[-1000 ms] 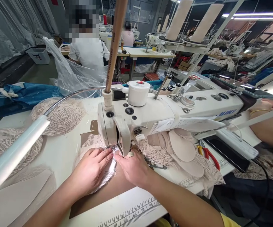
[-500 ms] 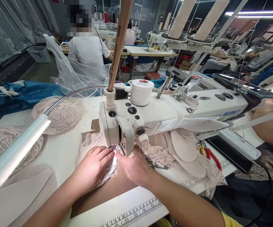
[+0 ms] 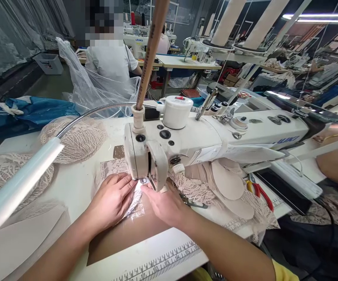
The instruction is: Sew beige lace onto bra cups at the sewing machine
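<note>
A white sewing machine (image 3: 136,160) stands over a pale lace piece (image 3: 113,167) on the brown work surface (image 3: 128,238). My left hand (image 3: 113,199) lies on the lace just left of the needle area, fingers stretched out and close together. My right hand (image 3: 166,203) rests on the other side, its thumb reaching toward the presser foot. Its other fingers are partly hidden behind the machine head, but the thumb is apart from them. A white lace edge (image 3: 132,205) and a bit of clear film (image 3: 136,212) show between the hands. The needle tip is hidden.
Lace cups (image 3: 75,140) lie at the left beside a white lamp (image 3: 19,187) on a bendable neck. Beige pads (image 3: 227,179), red-handled scissors (image 3: 262,195) and a black phone (image 3: 283,191) lie right. A printed ruler (image 3: 157,269) runs along the front. A person (image 3: 110,62) sits ahead.
My left hand has shifted slightly left and turned a little, and the lace edge between the hands has moved with it. More clear film shows. The view has shifted slightly.
</note>
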